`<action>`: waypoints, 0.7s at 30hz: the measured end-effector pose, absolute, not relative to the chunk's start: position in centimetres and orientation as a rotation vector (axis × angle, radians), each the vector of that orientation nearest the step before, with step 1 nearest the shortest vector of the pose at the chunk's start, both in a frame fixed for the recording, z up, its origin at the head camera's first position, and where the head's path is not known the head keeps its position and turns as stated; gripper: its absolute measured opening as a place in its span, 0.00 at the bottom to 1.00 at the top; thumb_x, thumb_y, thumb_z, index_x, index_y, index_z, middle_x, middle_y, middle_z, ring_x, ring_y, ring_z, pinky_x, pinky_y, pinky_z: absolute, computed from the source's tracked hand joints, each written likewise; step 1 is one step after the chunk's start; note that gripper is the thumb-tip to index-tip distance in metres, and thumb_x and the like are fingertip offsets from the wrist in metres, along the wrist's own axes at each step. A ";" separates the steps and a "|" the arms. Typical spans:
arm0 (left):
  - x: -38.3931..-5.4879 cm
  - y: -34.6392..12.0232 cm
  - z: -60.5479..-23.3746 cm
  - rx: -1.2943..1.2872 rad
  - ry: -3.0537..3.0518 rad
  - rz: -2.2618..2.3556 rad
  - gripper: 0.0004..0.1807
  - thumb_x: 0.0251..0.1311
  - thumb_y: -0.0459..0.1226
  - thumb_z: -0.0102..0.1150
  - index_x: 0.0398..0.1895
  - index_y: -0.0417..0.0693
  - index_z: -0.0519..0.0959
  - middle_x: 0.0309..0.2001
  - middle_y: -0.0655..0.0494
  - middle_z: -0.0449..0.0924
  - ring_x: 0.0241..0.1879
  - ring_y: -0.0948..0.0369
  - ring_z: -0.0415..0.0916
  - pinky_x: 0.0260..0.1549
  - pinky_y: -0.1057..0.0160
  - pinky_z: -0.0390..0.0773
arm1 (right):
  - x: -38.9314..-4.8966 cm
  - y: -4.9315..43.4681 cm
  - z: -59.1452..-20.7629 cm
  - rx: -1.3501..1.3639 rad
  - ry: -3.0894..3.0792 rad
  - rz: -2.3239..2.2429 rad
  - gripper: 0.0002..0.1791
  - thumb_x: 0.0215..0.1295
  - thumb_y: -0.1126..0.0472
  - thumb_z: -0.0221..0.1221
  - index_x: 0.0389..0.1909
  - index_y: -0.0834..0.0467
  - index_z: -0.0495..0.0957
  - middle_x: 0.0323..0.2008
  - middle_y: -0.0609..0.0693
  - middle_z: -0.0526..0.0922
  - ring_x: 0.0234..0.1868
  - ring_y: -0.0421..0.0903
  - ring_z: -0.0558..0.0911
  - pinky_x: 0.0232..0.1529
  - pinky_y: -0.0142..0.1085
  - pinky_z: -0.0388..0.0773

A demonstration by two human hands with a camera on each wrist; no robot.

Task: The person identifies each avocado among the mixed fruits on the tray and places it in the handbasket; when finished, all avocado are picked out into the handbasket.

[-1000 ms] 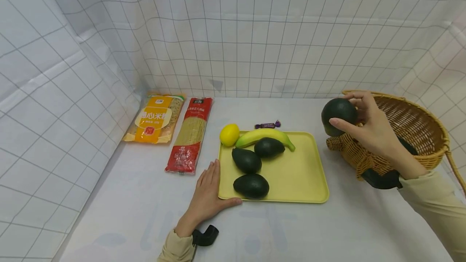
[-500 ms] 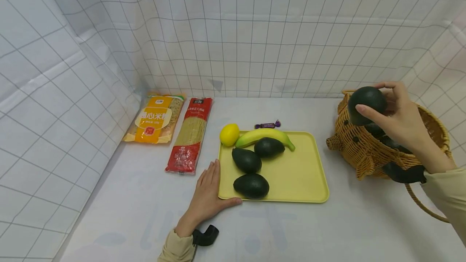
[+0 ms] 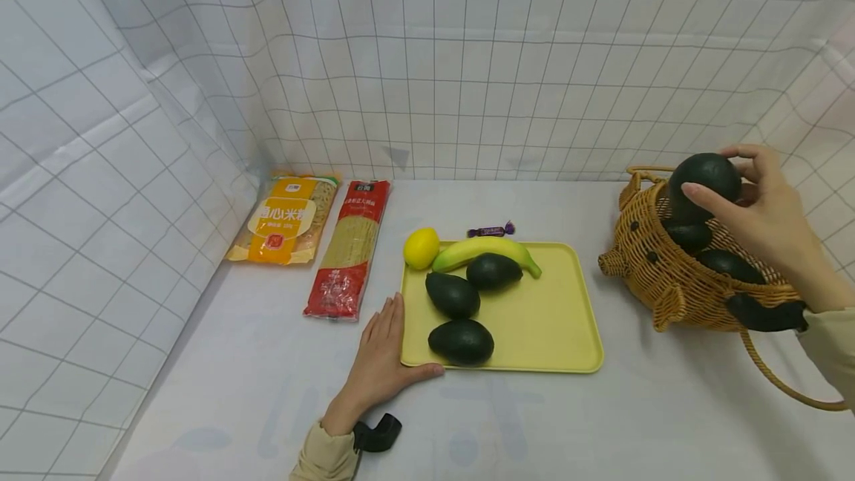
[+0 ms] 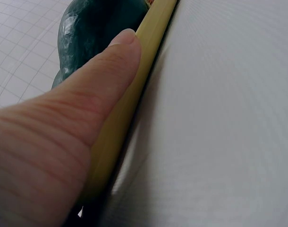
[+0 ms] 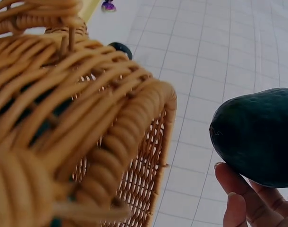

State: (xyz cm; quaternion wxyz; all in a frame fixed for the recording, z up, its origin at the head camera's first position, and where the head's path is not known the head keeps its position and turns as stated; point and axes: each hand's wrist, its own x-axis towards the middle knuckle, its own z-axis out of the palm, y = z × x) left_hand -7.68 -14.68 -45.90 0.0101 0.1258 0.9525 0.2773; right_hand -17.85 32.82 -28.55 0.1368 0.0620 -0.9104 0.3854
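My right hand [image 3: 768,210] grips a dark green avocado [image 3: 704,182] above the wicker basket [image 3: 657,266]. In the right wrist view that avocado [image 5: 257,137] is in the fingers, beside and apart from the basket rim [image 5: 111,151]. Two more avocados lie inside the basket, one avocado [image 3: 729,266] nearer the front. At the lower left corner of the yellow tray [image 3: 541,332], my left hand [image 3: 379,358] rests with straight fingers along the edge. The left wrist view has its thumb [image 4: 106,71] against the tray's rim. Avocados [image 3: 461,341] and a banana [image 3: 484,247] lie on the tray.
A lemon [image 3: 421,248] sits at the tray's upper left corner. Behind the tray lies a purple-wrapped candy [image 3: 490,230]. Farther left are a red noodle packet [image 3: 349,251] and an orange pasta bag [image 3: 286,220]. A gridded white curtain [image 3: 467,65] stands behind.
My right hand has carried the avocado rightward, from the basket's left side to above its opening. More of the basket's inside now shows. The left hand stays in place.
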 end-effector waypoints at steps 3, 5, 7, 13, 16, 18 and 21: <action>-7.7 -14.7 -46.0 0.403 2.984 0.877 0.70 0.41 0.68 0.64 0.73 0.34 0.40 0.73 0.40 0.44 0.72 0.49 0.39 0.67 0.47 0.40 | -18.0 33.3 -28.5 0.159 -2.654 1.114 0.32 0.63 0.55 0.61 0.63 0.40 0.56 0.49 0.56 0.69 0.29 0.20 0.73 0.24 0.18 0.69; -7.7 -14.7 -46.0 0.405 2.987 0.878 0.69 0.41 0.68 0.64 0.74 0.34 0.40 0.73 0.40 0.44 0.72 0.49 0.39 0.67 0.47 0.40 | -18.1 33.5 -28.5 0.142 -2.674 1.110 0.32 0.63 0.54 0.61 0.64 0.40 0.55 0.53 0.65 0.68 0.30 0.19 0.72 0.24 0.18 0.68; -7.7 -14.7 -46.0 0.408 2.990 0.880 0.69 0.41 0.68 0.63 0.73 0.34 0.40 0.73 0.40 0.44 0.72 0.48 0.39 0.67 0.47 0.40 | -18.1 33.8 -28.4 0.124 -2.698 1.108 0.33 0.64 0.52 0.60 0.65 0.41 0.54 0.58 0.71 0.65 0.31 0.17 0.70 0.24 0.17 0.67; -7.6 -14.7 -46.0 0.409 2.990 0.883 0.70 0.41 0.68 0.64 0.74 0.34 0.40 0.73 0.40 0.44 0.72 0.49 0.39 0.67 0.48 0.40 | -18.4 34.4 -28.3 0.075 -2.750 1.073 0.32 0.64 0.49 0.60 0.62 0.39 0.52 0.60 0.74 0.62 0.32 0.20 0.67 0.23 0.18 0.66; -7.6 -14.7 -45.9 0.403 2.986 0.879 0.70 0.40 0.68 0.64 0.74 0.34 0.39 0.73 0.40 0.44 0.72 0.49 0.39 0.67 0.48 0.40 | -18.6 34.5 -28.2 0.064 -2.776 1.041 0.33 0.64 0.48 0.59 0.63 0.43 0.52 0.59 0.74 0.62 0.43 0.43 0.78 0.22 0.19 0.66; -7.6 -14.7 -45.9 0.397 2.980 0.876 0.70 0.41 0.68 0.64 0.74 0.35 0.39 0.73 0.40 0.43 0.72 0.49 0.39 0.67 0.48 0.39 | -18.7 34.6 -28.2 0.061 -2.797 1.007 0.34 0.64 0.48 0.59 0.64 0.48 0.52 0.57 0.75 0.63 0.47 0.61 0.76 0.21 0.22 0.66; -7.6 -14.6 -45.8 0.385 2.968 0.877 0.70 0.41 0.68 0.63 0.74 0.35 0.38 0.73 0.41 0.43 0.72 0.50 0.38 0.67 0.49 0.38 | -18.9 34.8 -28.1 0.067 -2.826 0.960 0.37 0.64 0.47 0.58 0.66 0.58 0.51 0.55 0.77 0.63 0.44 0.75 0.72 0.19 0.28 0.68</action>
